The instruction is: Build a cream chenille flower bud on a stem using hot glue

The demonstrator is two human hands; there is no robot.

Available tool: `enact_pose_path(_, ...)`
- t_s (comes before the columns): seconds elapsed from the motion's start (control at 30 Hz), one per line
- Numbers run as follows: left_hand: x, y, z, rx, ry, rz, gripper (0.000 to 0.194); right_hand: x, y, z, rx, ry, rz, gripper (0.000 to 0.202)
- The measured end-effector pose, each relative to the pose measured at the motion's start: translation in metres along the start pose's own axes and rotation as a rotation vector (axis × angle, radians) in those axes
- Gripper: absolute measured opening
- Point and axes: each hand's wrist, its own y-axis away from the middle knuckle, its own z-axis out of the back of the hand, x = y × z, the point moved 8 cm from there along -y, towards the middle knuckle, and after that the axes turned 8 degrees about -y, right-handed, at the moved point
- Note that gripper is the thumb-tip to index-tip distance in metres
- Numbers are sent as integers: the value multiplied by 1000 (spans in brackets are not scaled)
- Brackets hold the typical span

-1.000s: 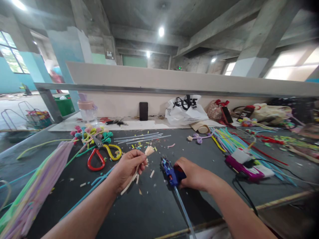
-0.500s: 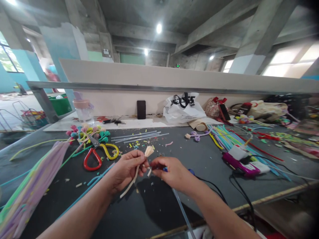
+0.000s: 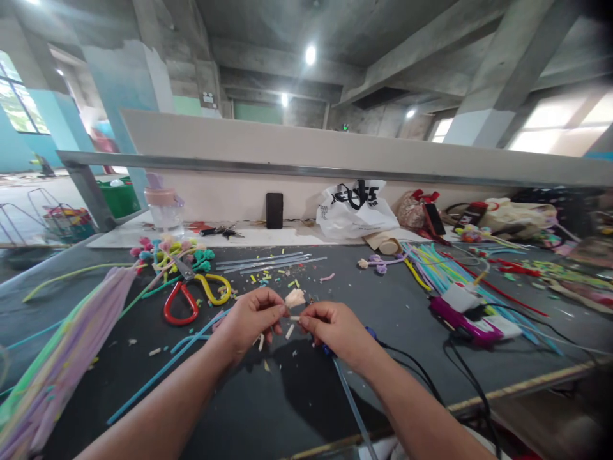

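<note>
Dark surface (image 3: 239,409), scattered with small trimmings. Left hand (image 3: 256,321): fingers pinched at the base of a cream tuft (image 3: 294,298). Right hand (image 3: 338,329): fingertips closed on a pale strand (image 3: 294,318), which spans between the hands below the tuft. Blue glue gun (image 3: 327,350): beneath right hand, partly hidden. Scissors (image 3: 186,271): beyond left forearm.

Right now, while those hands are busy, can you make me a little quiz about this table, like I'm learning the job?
1. True or false: a thin pale strip runs between the fingers of the left hand and the right hand.
2. Fill in: the scissors have one yellow handle and one ___ handle.
3. Which stands upright against the back board?
a) scissors
b) black phone
c) blue strip

Key: 1 true; 2 red; 3 b.
</note>
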Motion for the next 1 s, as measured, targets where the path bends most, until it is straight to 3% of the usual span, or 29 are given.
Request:
enact_pose_path(0.13,-9,3,9,-122,-329,-74,11,12,5,35,-196,227,33,15)
enact_pose_path(0.23,-25,8,8,-190,-560,-219,11,29,11,45,-268,357,150,16)
enact_pose_path(0.33,-33,12,3,-195,-737,-313,13,44,17,34,-226,469,324,14)
enact_pose_path(0.43,-35,15,-2,-184,-822,-360,14,49,21,18,-169,590,402,15)
enact_pose_path(0.6,-33,17,-3,-191,-856,-369,13,49,22,7,-157,715,403,19)
enact_pose_path(1.0,-31,16,-5,-171,-828,-311,13,48,21,3,-209,823,382,26)
